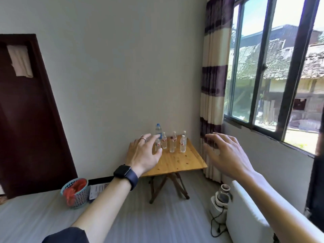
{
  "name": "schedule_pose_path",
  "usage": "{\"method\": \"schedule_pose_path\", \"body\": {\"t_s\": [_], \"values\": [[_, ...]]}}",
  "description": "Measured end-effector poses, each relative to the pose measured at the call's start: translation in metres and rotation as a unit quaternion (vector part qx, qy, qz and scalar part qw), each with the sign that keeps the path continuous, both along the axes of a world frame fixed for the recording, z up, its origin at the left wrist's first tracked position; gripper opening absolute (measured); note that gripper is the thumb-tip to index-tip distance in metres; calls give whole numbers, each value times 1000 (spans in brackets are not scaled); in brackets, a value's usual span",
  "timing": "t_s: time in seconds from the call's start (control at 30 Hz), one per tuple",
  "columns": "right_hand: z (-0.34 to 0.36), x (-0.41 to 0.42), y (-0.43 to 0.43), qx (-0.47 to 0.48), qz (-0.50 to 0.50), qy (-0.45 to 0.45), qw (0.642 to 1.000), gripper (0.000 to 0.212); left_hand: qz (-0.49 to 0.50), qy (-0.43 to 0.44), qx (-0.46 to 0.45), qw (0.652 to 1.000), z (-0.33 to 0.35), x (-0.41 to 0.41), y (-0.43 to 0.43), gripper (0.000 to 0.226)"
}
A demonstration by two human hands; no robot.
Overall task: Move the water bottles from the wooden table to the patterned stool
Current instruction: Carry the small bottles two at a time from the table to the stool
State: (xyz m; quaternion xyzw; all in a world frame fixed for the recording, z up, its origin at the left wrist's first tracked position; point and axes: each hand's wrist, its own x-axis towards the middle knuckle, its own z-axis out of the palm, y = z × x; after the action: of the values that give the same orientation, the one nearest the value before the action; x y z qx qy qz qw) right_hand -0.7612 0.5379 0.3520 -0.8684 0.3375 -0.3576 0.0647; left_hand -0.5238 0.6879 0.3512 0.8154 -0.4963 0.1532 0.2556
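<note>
Nearest to me, in the lower half of the frame, both forearms stretch forward; the left hand [143,155], with a dark watch [125,177] at the wrist and a ring on one finger, sits left of centre with its grip released and fingers spread, and the right hand [226,153], right of centre, is likewise spread and grasping nothing. I judge I am reaching while not yet at the goods, so the first risk is misjudging depth: the left fingers overlap the bottles in the picture, but I cannot tell whether they touch. Low at the right edge stand a white appliance [220,202] with a trailing black cord [216,223] on the floor and a white cushioned edge; stepping forward, I could snag that cord. At lower left a blue basket [75,193] sits on a grey striped surface. Further in, at centre, the wooden table [178,160] rests on crossed folding legs, which I expect to wobble if I lean or bump it. On its far part the water bottles [172,144] stand upright and close together, a taller blue-capped bottle [158,131] behind them at the left; grabbing one with spread fingers could topple its neighbours. The patterned stool is not in view, so I must turn to find it while carrying.
</note>
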Motion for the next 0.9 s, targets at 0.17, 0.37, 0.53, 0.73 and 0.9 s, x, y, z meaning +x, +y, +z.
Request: {"method": "schedule_pose_path", "body": {"t_s": [0.17,0.37,0.53,0.73,0.9], "values": [[-19,47,-103,1,-8,-9,1000,47,-22,6,3,1000,-17,46,-105,53],[-49,111,-229,25,22,6,999,49,9,44,7,999,-45,109,-212,51],[-71,162,-325,48,40,11,998,46,38,90,-1,995,-68,159,-285,49],[-132,222,-406,107,68,26,992,47,58,158,14,986,-133,215,-354,46],[-190,273,-460,157,58,51,985,45,42,229,44,971,-198,259,-421,45]]}}
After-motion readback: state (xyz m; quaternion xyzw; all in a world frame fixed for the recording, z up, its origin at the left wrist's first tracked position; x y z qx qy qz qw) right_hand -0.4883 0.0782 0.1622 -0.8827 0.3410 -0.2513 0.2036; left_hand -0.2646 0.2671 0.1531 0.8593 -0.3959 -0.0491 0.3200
